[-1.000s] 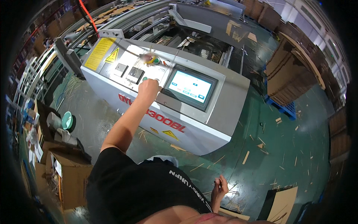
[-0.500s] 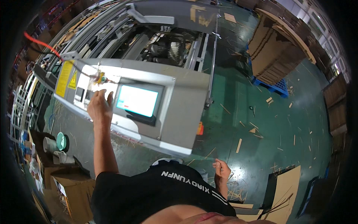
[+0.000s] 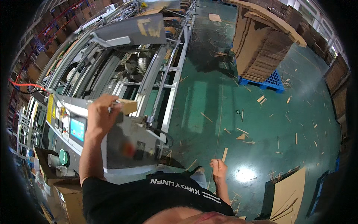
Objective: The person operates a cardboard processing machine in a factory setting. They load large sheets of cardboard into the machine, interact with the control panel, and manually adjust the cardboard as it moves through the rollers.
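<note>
My left hand (image 3: 103, 116) reaches over the corner of the grey machine housing (image 3: 128, 128). Its thumb and fingers are closed on a small tan cardboard piece (image 3: 129, 106), which sticks out to the right of the fingertips. Just left of that forearm is the lit touch screen (image 3: 77, 129) on the control panel, partly covered by the arm. My right hand (image 3: 219, 170) hangs low beside my body with its fingers curled in, and nothing shows in it. A cardboard strip (image 3: 225, 154) appears on the floor just beyond it.
Rails and rollers of the long machine (image 3: 108, 71) run away at the far left. A tall cardboard stack (image 3: 261, 48) stands on a blue pallet (image 3: 274, 81). Scraps litter the green floor (image 3: 201, 138). An open cardboard box (image 3: 71, 198) and a green bucket (image 3: 64, 157) are at the lower left.
My left hand has left the buttons beside the screen for the housing's right corner and now grips the cardboard piece. The view has shifted right along the machine. My right hand stays low.
</note>
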A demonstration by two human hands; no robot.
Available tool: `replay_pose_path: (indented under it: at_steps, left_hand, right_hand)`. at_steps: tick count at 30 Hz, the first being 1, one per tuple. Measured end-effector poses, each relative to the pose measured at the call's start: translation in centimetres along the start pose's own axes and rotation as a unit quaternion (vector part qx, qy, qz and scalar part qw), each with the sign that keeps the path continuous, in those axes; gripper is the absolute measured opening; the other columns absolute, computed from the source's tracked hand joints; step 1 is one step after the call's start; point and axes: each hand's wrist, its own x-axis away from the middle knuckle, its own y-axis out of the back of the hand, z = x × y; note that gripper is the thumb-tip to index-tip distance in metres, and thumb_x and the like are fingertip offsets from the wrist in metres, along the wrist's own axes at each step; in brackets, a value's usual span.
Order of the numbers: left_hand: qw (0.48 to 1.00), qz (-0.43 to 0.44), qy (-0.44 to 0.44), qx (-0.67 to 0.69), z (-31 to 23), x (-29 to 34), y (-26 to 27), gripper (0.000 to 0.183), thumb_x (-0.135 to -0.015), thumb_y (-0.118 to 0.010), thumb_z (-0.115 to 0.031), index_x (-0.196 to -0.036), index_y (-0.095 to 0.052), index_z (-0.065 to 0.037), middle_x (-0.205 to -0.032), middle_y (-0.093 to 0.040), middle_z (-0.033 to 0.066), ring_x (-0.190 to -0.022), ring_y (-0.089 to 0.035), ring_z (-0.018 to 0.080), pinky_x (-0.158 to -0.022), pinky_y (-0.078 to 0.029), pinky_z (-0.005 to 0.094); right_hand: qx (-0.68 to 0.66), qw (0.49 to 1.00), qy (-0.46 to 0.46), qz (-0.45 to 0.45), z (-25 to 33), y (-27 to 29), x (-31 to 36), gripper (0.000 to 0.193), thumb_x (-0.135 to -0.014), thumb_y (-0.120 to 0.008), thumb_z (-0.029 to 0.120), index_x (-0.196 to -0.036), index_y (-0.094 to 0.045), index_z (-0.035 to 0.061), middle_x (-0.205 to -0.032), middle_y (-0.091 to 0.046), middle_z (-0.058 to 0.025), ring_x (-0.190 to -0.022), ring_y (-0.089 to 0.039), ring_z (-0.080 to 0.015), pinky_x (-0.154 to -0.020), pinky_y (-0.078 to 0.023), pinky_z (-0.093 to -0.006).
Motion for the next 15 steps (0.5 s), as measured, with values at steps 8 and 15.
replay_pose_path:
  at_steps: [8,15]
  left_hand:
    - [0.989,0.121,0.053,0.065,-12.8,-6.2,-12.6,0.021,-0.080,-0.068,-0.017,-0.091,-0.066,0.001,-0.084,-0.066,0.0142,-0.076,-0.067,0.0261,-0.065,-0.051,0.0333]
    - [0.987,0.111,-0.005,0.114,-19.5,-15.4,-29.1,0.019,-0.076,-0.067,-0.017,-0.084,-0.066,0.000,-0.083,-0.065,0.0173,-0.071,-0.063,0.0327,-0.063,-0.050,0.0377]
  right_hand:
    - [0.017,0.998,-0.008,-0.064,-4.8,16.5,-13.7,0.033,-0.098,-0.045,0.023,-0.090,-0.061,-0.0047,-0.073,-0.063,-0.0101,-0.067,-0.060,-0.0147,-0.064,-0.049,-0.0273]
    - [-0.003,0.996,0.069,-0.054,-4.0,25.9,-34.0,0.031,-0.098,-0.046,0.023,-0.104,-0.061,-0.0035,-0.076,-0.064,-0.0086,-0.068,-0.059,-0.0125,-0.065,-0.049,-0.0263]
